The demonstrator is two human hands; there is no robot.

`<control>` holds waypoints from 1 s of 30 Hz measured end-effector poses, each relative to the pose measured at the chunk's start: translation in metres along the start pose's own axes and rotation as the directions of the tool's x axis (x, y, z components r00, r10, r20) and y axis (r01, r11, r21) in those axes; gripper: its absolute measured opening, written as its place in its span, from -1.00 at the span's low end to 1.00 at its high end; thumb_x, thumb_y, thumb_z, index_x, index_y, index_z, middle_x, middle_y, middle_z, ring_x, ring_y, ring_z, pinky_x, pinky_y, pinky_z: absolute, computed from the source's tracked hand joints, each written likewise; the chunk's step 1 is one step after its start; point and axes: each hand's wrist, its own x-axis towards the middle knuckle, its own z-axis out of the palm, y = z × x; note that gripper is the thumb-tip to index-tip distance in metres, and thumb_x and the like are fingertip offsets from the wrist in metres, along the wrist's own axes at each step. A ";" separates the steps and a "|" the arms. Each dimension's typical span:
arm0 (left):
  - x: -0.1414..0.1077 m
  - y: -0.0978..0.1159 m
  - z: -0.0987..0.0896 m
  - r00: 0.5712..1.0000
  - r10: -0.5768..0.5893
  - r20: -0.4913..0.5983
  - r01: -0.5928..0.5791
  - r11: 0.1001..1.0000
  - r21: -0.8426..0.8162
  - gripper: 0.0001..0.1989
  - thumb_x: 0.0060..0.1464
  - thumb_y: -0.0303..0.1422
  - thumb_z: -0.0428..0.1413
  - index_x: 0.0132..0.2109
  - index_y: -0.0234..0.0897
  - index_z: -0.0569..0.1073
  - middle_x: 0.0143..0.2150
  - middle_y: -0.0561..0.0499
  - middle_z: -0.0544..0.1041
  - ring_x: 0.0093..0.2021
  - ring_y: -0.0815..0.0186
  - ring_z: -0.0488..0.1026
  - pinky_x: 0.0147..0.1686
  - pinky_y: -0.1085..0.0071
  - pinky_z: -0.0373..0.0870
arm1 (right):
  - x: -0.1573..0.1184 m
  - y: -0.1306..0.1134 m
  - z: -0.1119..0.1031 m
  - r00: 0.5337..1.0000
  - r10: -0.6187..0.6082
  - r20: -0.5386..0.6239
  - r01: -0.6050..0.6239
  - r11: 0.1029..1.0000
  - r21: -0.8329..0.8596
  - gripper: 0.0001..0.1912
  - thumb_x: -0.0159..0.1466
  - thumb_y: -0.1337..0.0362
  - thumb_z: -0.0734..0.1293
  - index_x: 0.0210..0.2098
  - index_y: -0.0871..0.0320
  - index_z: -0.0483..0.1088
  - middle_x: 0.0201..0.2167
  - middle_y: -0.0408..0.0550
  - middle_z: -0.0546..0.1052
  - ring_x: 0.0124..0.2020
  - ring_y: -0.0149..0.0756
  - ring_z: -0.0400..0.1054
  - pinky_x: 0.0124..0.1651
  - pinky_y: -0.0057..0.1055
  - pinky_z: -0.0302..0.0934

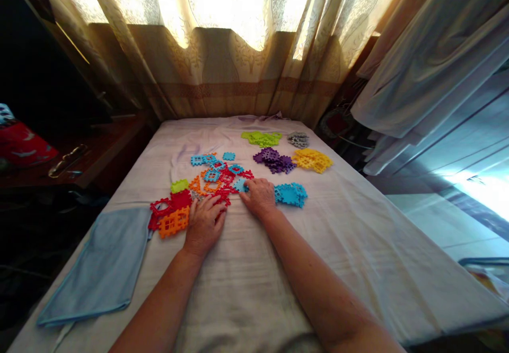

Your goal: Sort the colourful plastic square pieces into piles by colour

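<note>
My left hand [204, 224] lies open over the near side of a mixed heap, its fingers spread on red interlocking plastic tiles [223, 198]. Beside it are an orange window-shaped tile [174, 222], a solid red tile [181, 199] and a green tile [180, 185]. My right hand [260, 196] is closed at the heap's right edge, with a light blue tile [240, 185] at its thumb and fingertips. Blue frame tiles [212, 175] and orange triangular frames [195, 184] lie in the heap. Just right of that hand sits a pile of blue tiles [292, 194].
Sorted piles of green [261, 139], grey [298, 140], purple [274, 160] and yellow tiles [312, 160] lie toward the back right. A folded blue cloth bag [105, 260] rests on the left of the sheet-covered table [342, 268]. Curtains [218, 67] hang behind; clothes [429, 61] hang at right.
</note>
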 end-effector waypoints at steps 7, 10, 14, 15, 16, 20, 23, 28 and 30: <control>0.000 0.000 0.000 1.000 -0.014 0.022 0.014 1.000 -0.012 -0.80 0.20 -0.32 0.03 -0.15 -0.10 0.56 0.13 -0.07 0.54 0.20 0.06 0.39 0.27 -0.14 0.10 | 0.009 0.021 -0.032 0.998 0.045 -0.040 -0.045 0.999 -0.010 -0.67 0.27 0.05 0.33 -0.06 0.07 0.48 -0.04 0.08 0.55 0.02 -0.07 0.33 0.05 -0.17 0.10; 0.000 0.000 0.000 1.000 -0.016 0.026 0.016 1.000 -0.007 -0.80 0.20 -0.32 0.03 -0.15 -0.11 0.56 0.13 -0.07 0.54 0.20 0.06 0.38 0.27 -0.14 0.10 | 0.013 0.048 -0.055 0.981 0.178 -0.072 -0.179 0.984 -0.007 -0.68 0.25 0.04 0.34 -0.10 0.06 0.51 -0.09 0.05 0.57 0.00 -0.06 0.36 0.02 -0.17 0.14; -0.001 0.000 0.000 0.999 -0.010 0.030 0.011 1.000 -0.002 -0.80 0.20 -0.32 0.03 -0.16 -0.13 0.56 0.13 -0.07 0.54 0.21 0.05 0.37 0.27 -0.15 0.11 | 0.012 0.082 -0.067 0.933 0.361 -0.001 -0.361 0.932 -0.028 -0.69 0.21 0.03 0.36 -0.17 0.06 0.55 -0.16 0.03 0.60 -0.05 -0.07 0.42 -0.02 -0.19 0.19; -0.001 0.000 0.000 0.999 -0.010 0.030 0.010 1.000 -0.004 -0.80 0.20 -0.32 0.03 -0.16 -0.12 0.56 0.13 -0.07 0.54 0.21 0.05 0.37 0.26 -0.15 0.11 | 0.011 0.087 -0.067 0.924 0.381 0.016 -0.381 0.924 -0.031 -0.69 0.20 0.03 0.36 -0.17 0.05 0.56 -0.16 0.03 0.60 -0.06 -0.07 0.43 -0.02 -0.20 0.21; -0.001 0.000 0.000 1.000 -0.011 0.029 0.011 1.000 -0.005 -0.79 0.20 -0.32 0.02 -0.16 -0.12 0.56 0.12 -0.07 0.55 0.21 0.05 0.37 0.27 -0.16 0.11 | 0.010 0.090 -0.066 0.919 0.393 0.027 -0.392 0.919 -0.032 -0.69 0.20 0.02 0.36 -0.17 0.05 0.56 -0.16 0.03 0.61 -0.06 -0.07 0.43 -0.03 -0.20 0.21; -0.001 0.000 0.000 1.000 -0.015 0.022 0.015 1.000 -0.004 -0.79 0.20 -0.33 0.02 -0.17 -0.11 0.56 0.12 -0.06 0.55 0.20 0.07 0.39 0.27 -0.14 0.10 | 0.009 0.093 -0.060 0.916 0.397 0.056 -0.395 0.918 -0.036 -0.67 0.19 -0.01 0.36 -0.18 0.03 0.58 -0.16 0.03 0.61 -0.07 -0.06 0.44 -0.03 -0.19 0.24; -0.001 0.000 0.000 1.000 -0.014 0.023 0.014 1.000 -0.007 -0.79 0.20 -0.33 0.02 -0.17 -0.11 0.56 0.12 -0.05 0.55 0.20 0.07 0.39 0.27 -0.14 0.10 | 0.010 0.092 -0.061 0.925 0.376 0.053 -0.375 0.926 -0.037 -0.65 0.18 -0.01 0.37 -0.16 0.03 0.58 -0.12 0.05 0.60 -0.04 -0.03 0.43 -0.02 -0.16 0.24; -0.001 -0.002 0.002 1.000 -0.011 0.014 0.011 1.000 -0.018 -0.79 0.21 -0.33 0.03 -0.13 -0.13 0.55 0.14 -0.07 0.54 0.20 0.06 0.39 0.26 -0.14 0.12 | 0.011 0.076 -0.065 0.949 0.316 0.001 -0.315 0.948 -0.034 -0.71 0.27 0.13 0.29 -0.10 0.03 0.56 -0.06 0.04 0.58 0.02 -0.04 0.40 0.01 -0.16 0.23; -0.001 -0.003 0.003 1.000 -0.012 0.000 0.012 0.999 -0.031 -0.78 0.22 -0.34 0.02 -0.10 -0.13 0.55 0.14 -0.08 0.54 0.20 0.07 0.39 0.26 -0.13 0.13 | 0.013 0.061 -0.060 0.970 0.244 -0.003 -0.244 0.969 -0.026 -0.71 0.30 0.18 0.26 -0.08 0.04 0.55 -0.04 0.02 0.58 0.03 -0.07 0.39 0.03 -0.17 0.22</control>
